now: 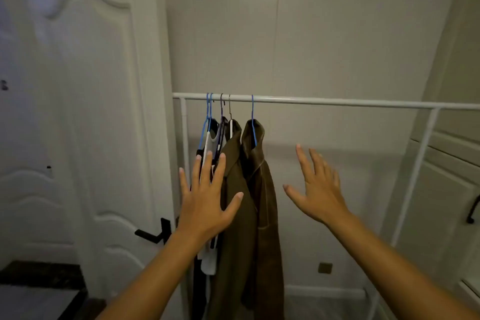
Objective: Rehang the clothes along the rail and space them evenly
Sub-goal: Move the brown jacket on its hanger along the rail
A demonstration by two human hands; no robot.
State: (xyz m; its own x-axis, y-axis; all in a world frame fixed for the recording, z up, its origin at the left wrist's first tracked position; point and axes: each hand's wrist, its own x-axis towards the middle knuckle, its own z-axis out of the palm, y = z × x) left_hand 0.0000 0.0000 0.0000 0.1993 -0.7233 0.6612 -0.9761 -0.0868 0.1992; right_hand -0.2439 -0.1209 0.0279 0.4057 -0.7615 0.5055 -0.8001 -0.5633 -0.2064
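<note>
Clothes bunched at 9 o'clock end of long white metal rail (337, 102). My left hand (205, 205) open wide, over bunch; right hand (318, 189) open wide, holds nothing. Two brown jackets (249, 202) nearest. Best: pinch blue wire hanger (252, 122) hook, slide toward 3 o'clock slowly.

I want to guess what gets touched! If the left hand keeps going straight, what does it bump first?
Probably the bunched clothes: the left hand already overlaps them, fingers open. Depth is unclear.
</note>
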